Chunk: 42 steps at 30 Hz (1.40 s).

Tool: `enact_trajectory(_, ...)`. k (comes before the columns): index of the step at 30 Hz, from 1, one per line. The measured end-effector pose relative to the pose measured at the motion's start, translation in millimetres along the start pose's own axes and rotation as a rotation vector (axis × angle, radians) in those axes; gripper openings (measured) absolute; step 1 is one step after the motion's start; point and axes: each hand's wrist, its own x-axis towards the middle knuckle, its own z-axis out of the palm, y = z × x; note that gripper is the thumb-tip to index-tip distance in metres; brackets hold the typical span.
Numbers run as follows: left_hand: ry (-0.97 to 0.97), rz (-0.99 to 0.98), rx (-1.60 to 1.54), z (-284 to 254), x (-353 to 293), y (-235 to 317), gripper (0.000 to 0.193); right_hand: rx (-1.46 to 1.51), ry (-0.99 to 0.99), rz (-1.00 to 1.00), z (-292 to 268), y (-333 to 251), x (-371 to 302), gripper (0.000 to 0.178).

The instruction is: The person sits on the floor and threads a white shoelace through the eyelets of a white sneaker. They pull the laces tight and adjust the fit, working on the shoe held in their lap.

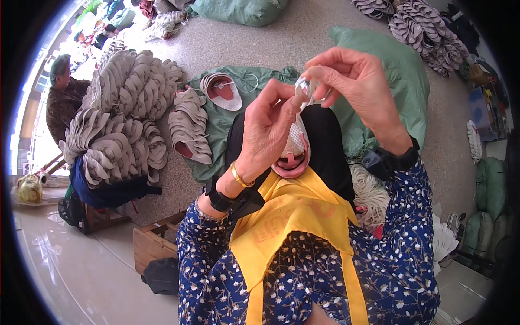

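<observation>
Above my lap, my left hand (266, 125) is closed in a pinch on a white shoelace (305, 91). My right hand (355, 81) pinches the same lace a little higher, thumb and fingers drawn together. Just under the hands, a white shoe upper (296, 142) with pink lining rests on my lap, its heel opening toward me. The left fingers hide its far end, so I cannot tell how the lace runs into it. A yellow apron (292, 208) lies below the shoe upper.
Left of my knees, a green sack (214, 129) carries a stack of shoe uppers (189, 127) and one laced upper (222, 91). Large bundles of grey uppers (130, 89) stand farther left, near a seated person (64, 97). White laces (369, 197) hang at my right, beside a full green sack (398, 81).
</observation>
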Motion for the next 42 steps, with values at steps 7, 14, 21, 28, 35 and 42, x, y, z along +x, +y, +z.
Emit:
enact_trajectory(7, 0.04, 0.02, -0.104, 5, 3, 2, 0.008, -0.02, -0.034, -0.007, 10, 1, 4, 0.021)
enact_trajectory(14, 0.04, -0.174, -0.38, -3, 7, 4, 0.009, 0.051, 0.029, 0.014, 13, 8, 5, 0.027)
enact_trajectory(21, 0.054, -0.188, -0.416, 0, 9, 6, 0.011, -0.058, -0.028, 0.042, 14, 21, -4, 0.026)
enact_trajectory(28, 0.035, -0.149, -0.256, -1, 8, 0, 0.012, -0.106, 0.035, -0.138, 15, 43, 2, 0.021)
enact_trajectory(35, -0.073, 0.058, 0.714, -41, 0, -53, 0.037, -0.117, -0.044, -0.102, 15, 27, 3, 0.018)
enact_trajectory(42, -0.15, 0.068, 0.764, -55, -1, -105, 0.05, -0.287, -0.165, -0.213, 32, 9, 8, 0.018)
